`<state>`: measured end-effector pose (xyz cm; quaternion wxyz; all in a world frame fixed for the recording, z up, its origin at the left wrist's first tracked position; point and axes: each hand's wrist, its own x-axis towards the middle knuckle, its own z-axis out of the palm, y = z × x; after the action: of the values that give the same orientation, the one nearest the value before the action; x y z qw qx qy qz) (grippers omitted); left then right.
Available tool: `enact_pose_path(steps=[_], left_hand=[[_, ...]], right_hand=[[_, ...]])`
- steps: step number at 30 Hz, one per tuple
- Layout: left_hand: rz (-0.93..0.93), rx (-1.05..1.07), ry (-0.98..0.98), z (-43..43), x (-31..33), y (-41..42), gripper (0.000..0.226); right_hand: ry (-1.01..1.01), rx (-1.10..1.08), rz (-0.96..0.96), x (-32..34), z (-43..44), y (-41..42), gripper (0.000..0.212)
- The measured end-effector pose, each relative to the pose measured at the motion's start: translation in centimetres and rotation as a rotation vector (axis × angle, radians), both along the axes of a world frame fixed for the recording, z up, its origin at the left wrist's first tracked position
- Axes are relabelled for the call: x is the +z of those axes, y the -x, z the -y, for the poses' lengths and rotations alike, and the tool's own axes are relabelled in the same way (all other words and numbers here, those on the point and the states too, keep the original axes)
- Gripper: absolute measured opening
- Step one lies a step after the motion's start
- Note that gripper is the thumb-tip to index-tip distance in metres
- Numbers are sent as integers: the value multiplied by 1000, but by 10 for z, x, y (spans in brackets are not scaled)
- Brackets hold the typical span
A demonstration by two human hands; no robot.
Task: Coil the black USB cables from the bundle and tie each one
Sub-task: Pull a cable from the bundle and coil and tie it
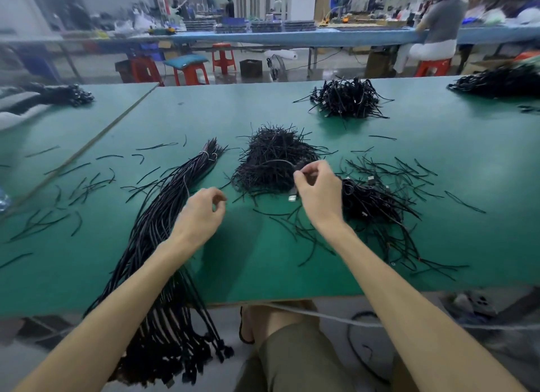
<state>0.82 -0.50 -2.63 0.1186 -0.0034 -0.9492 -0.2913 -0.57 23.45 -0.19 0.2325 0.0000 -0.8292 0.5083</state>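
With tied coils (377,201) heaped on the surface (263,260) and many cables judged left in the bundle (157,225), one cable (292,198) is pinched by the right hand (318,190) beside the ties (271,157), while the left hand (201,211) is held loosely curled, seemingly empty.

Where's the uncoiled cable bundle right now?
Head view: the bundle lies diagonally at left on the green table, by the left hand, left of the tie heap, overhanging the near edge.
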Motion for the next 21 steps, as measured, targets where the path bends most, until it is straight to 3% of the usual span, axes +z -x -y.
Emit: enact_pose_path(steps=[3,7,10,12,14,17,21], left_hand=[[96,207,383,19,8,-3,24],[154,336,529,28,14,-7,39],[193,364,550,31,12,-11,38],[191,335,564,34,8,-14,26],[116,307,575,38,5,-18,15],[32,266,531,39,7,-20,30],[57,178,335,21,17,-22,35]], right_hand=[[-160,-176,6,7,-36,0,8],[-338,-343,74,1,-70,-3,9],[-432,-372,198,-12,-78,-9,22],[-452,-360,231,-18,-76,-12,29],[-483,-356,183,-22,-71,-15,32],[-546,-362,105,-21,-64,-20,41],[-625,-302,-24,-16,-45,-25,47]])
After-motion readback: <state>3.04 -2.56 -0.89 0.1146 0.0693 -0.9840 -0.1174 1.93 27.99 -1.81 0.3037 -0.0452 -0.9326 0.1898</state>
